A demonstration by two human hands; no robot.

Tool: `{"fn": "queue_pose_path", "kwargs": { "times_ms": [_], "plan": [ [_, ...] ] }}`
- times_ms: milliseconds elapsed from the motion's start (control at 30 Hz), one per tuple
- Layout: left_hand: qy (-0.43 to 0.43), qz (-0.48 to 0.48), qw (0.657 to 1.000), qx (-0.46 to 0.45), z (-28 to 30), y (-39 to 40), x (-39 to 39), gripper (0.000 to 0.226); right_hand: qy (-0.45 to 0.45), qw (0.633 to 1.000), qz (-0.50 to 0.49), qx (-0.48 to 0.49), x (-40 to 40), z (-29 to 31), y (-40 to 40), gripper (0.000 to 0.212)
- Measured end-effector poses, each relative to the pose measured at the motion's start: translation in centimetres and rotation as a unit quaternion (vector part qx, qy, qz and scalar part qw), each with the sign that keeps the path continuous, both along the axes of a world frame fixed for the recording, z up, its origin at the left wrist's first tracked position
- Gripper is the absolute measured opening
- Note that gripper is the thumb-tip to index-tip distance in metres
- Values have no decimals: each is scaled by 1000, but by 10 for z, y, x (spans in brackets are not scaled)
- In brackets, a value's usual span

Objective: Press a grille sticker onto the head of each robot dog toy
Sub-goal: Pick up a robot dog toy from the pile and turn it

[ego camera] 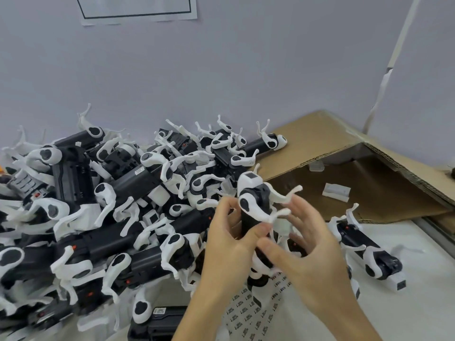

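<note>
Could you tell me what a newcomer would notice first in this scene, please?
A big heap of black-and-white robot dog toys fills the left of the table. In front, the left hand and right hand hold one toy dog head-up, with an open cardboard box behind.

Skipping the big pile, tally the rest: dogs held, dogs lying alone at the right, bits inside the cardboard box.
Black-and-white plastic robot dog toy, held: 1
Same toy lying alone, right: 1
Small pale plastic pieces in brown cardboard box: 2
Total: 4
</note>
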State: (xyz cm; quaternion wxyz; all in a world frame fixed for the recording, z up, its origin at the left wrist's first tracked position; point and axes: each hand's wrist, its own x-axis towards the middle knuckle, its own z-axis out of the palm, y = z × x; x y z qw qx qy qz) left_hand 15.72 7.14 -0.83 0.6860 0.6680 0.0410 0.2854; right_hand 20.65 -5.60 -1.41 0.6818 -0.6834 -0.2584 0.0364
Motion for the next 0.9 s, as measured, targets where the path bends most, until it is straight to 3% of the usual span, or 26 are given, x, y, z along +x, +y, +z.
{"fn": "queue_pose_path", "kwargs": {
  "times_ms": [167,300,533,600,667,767,800,900],
  "plan": [
    [8,-40,993,112,-5,-15,3,21,-6,994,-87,59,2,5,-1,78],
    [9,-29,993,113,-3,-20,2,23,4,992,-99,73,1,5,1,77],
    [-4,-20,994,109,-1,-21,1,18,-38,985,-129,105,-1,3,2,47],
    [1,-18,995,101,-2,-20,1,20,-44,987,-125,94,0,4,2,50],
    [11,-14,996,92,-2,-17,0,22,-30,993,-90,69,2,6,0,69],
    [26,-7,999,35,0,-11,-1,23,-35,999,-41,6,7,10,-6,108],
    [32,-5,999,-8,2,-9,-1,28,-46,998,-32,-4,8,11,-8,105],
    [28,-24,978,-208,8,-5,-1,40,-62,998,13,26,6,10,-11,67]
  ]
}}
